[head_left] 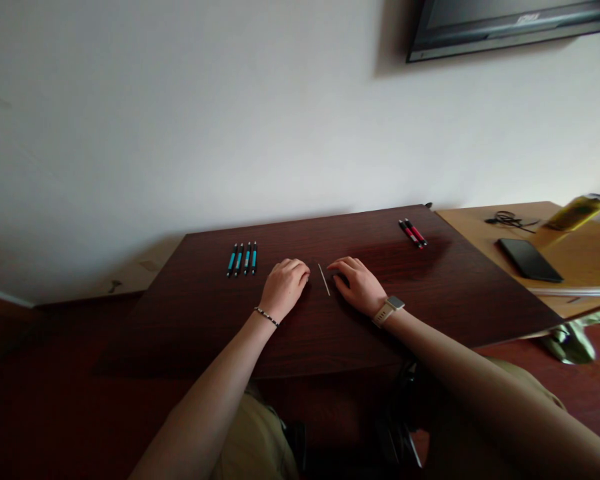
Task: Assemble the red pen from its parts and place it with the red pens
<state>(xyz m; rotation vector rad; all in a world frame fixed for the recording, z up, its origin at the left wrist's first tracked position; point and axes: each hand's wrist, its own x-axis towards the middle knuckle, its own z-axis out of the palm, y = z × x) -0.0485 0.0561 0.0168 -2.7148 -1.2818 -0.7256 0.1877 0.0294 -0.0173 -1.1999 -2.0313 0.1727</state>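
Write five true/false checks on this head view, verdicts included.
1. Four blue pens lie side by side on the dark table. True.
2. The watch is on the left wrist. False: it is on the right wrist.
3. A thin, pale stick lies between the left hand and right hand. True.
4. The phone lies on the dark table. False: it lies on the lighter table.
5. The left wrist wears a bracelet. True.
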